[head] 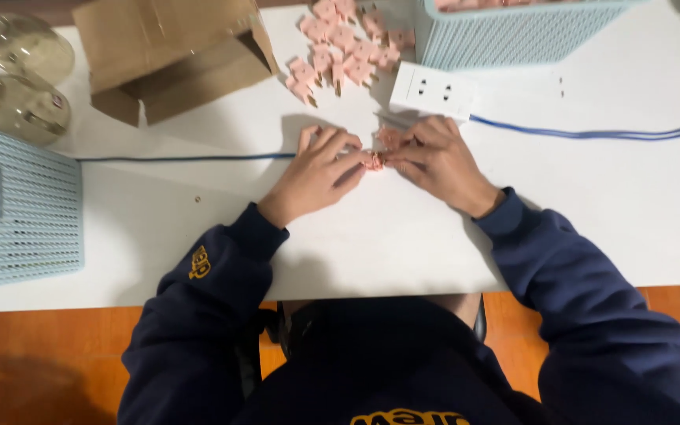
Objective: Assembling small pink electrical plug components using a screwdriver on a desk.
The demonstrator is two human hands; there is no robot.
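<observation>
Two hands meet at the middle of the white table (403,244), fingertips pressed together around a small pink part (374,161). Coming in from navy sleeves, the left hand (316,175) and the right hand (433,160) both pinch the part from opposite sides, just above the table. Another pink piece (389,138) sits partly under the right fingers. Just beyond lies a white socket block (433,91) with a blue cable (592,132) running to the right. Farther back, a heap of pink parts (344,47) lies between a brown cardboard box (175,55) and a pale blue basket (505,33). At far left are a second blue basket (29,208) and two clear lids (21,75).
</observation>
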